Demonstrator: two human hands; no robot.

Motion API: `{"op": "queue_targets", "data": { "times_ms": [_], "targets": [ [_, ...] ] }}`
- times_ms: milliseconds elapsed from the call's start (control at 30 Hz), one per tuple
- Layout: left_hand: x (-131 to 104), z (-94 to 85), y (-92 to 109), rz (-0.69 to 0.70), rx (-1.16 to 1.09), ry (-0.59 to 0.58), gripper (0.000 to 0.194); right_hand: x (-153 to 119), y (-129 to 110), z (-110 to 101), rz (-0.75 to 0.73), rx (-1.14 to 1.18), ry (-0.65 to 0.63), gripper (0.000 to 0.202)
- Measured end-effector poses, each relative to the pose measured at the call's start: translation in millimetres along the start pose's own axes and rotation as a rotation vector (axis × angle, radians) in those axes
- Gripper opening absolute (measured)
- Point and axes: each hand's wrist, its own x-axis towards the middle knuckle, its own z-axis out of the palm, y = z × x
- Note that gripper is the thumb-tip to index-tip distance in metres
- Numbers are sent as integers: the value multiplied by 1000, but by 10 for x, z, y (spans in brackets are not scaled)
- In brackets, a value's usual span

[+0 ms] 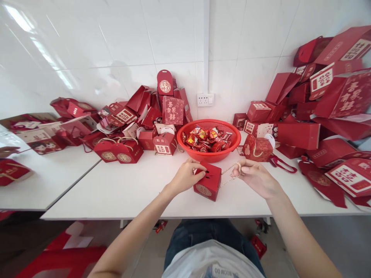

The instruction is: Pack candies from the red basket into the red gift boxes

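Note:
A small red gift box (211,186) with a round gold emblem on its front sits on the white table in front of me. My left hand (187,175) grips the box's left side, the thumb and a finger near the dark slots on its top. At the right, my right hand (256,175) pinches a twisted cream rope handle (228,175), which stretches from the box's right side. Just behind the box stands a red plastic basket (208,155) holding wrapped candies (203,139).
Piles of red gift boxes (139,110) line the wall at the left, and a taller pile (298,133) rises at the right. A wall socket (205,99) is behind the basket. At the far left, a hand (8,151) shows beside another red box (13,172).

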Motion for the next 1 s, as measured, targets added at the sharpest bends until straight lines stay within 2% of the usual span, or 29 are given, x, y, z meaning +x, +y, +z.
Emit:
{"op": "queue_targets", "data": {
  "times_ms": [133, 300, 400, 533, 633, 700, 833, 1000],
  "targets": [
    [6, 3, 32, -6, 32, 15, 22, 63, -141, 80, -41, 24, -69, 29],
    [25, -90, 56, 51, -21, 60, 20, 159, -182, 167, -43, 7, -109, 34],
    [30, -214, 124, 40, -189, 79, 21, 206, -218, 198, -39, -35, -99, 37],
    [24, -407, 318, 52, -538, -10, 27, 258, -286, 240, -28, -102, -98, 43],
    [33, -480, 484, 89, -633, -65, 32, 283, -326, 288, -48, -178, -111, 46],
    [55, -467, 564, 107, -585, -61, 35, 291, -345, 331, -50, -225, -131, 50],
    [119, -344, 605, 143, -471, 74, 38, 293, -357, 427, -34, -294, -170, 57],
    [156, -257, 543, 135, -538, 145, 33, 301, -305, 496, -141, -338, -233, 53]
  ]
}}
